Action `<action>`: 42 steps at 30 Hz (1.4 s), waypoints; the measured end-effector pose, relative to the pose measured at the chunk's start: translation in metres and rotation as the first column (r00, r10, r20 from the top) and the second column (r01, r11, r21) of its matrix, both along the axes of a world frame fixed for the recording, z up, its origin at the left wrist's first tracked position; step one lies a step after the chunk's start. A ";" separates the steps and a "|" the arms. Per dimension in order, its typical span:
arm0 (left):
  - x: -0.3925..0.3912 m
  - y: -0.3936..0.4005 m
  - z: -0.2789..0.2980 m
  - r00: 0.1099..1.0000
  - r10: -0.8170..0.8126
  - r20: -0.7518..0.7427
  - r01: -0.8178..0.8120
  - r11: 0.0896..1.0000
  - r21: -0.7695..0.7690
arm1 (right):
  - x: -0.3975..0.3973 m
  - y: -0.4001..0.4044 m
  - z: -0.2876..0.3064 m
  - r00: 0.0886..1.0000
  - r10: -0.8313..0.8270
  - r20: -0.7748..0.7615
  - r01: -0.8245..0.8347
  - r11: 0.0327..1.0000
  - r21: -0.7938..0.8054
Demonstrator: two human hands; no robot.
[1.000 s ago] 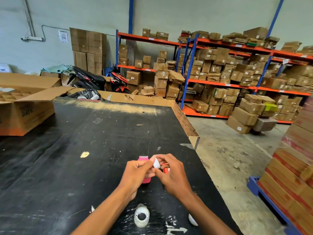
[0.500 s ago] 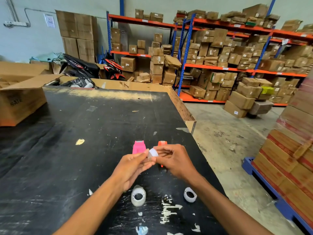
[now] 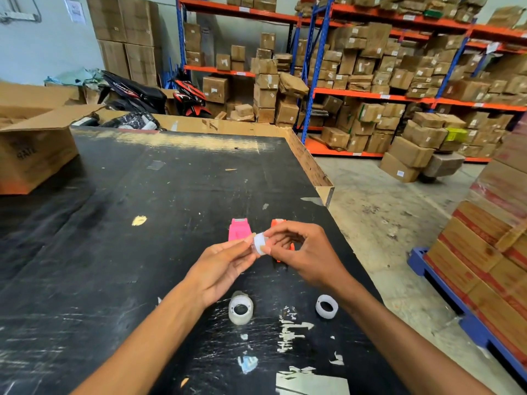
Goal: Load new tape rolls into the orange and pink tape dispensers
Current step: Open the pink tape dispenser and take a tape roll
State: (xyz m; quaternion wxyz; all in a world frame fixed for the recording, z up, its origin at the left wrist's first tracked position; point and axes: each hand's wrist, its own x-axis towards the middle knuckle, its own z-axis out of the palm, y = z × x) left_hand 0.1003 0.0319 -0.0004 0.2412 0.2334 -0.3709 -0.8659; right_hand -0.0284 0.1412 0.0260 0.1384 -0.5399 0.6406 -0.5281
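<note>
Two tape rolls [image 3: 240,308] [image 3: 326,306] on table [image 3: 119,252], dispensers [image 3: 239,229] behind.

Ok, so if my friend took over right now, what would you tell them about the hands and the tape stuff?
Left hand and right hand: both pinch one small white tape roll above the table.
Pink plastic tape dispenser and orange plastic tape dispenser lie on the black table, just behind the hands.
Two more white tape rolls sit nearer you: one on the left, one on the right.
Done: no roll can be seen in either dispenser yet.
Left: load both dispensers.
</note>
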 end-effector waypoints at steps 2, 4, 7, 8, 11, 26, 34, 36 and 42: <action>0.001 0.001 0.000 1.000 -0.007 -0.004 0.007 1.000 -0.011 | 0.001 -0.001 -0.001 1.000 0.010 0.014 -0.011 1.000 0.016; 0.002 0.001 0.001 1.000 0.001 -0.005 -0.001 1.000 -0.012 | 0.002 -0.001 -0.001 0.998 0.013 0.061 -0.012 1.000 -0.006; 0.004 -0.002 0.000 1.000 0.010 0.015 -0.010 0.999 -0.042 | 0.004 0.000 0.003 0.992 0.018 0.126 -0.013 0.999 -0.037; 0.005 -0.002 0.001 0.999 0.014 0.035 -0.012 0.997 -0.075 | 0.002 0.001 0.004 0.991 0.016 0.136 -0.012 0.999 -0.034; 0.010 -0.005 -0.002 0.993 0.075 0.096 -0.057 0.982 -0.183 | -0.010 0.006 -0.001 1.000 0.010 0.025 -0.013 0.993 0.119; 0.039 -0.014 -0.011 0.970 0.182 0.165 -0.132 0.953 -0.274 | 0.009 0.012 -0.017 0.952 0.233 -0.200 -0.064 0.789 0.611; 0.057 -0.015 -0.013 0.941 0.281 0.187 -0.203 0.914 -0.351 | 0.056 -0.018 -0.041 0.738 0.319 -0.595 0.157 0.776 0.611; 0.061 -0.015 -0.014 0.930 0.306 0.205 -0.210 0.897 -0.388 | 0.049 -0.021 -0.041 0.843 0.260 -0.471 0.104 0.781 0.616; 0.065 -0.011 -0.011 0.942 0.295 0.161 -0.212 0.893 -0.397 | 0.033 -0.023 -0.013 0.985 0.078 0.154 -0.123 0.943 0.310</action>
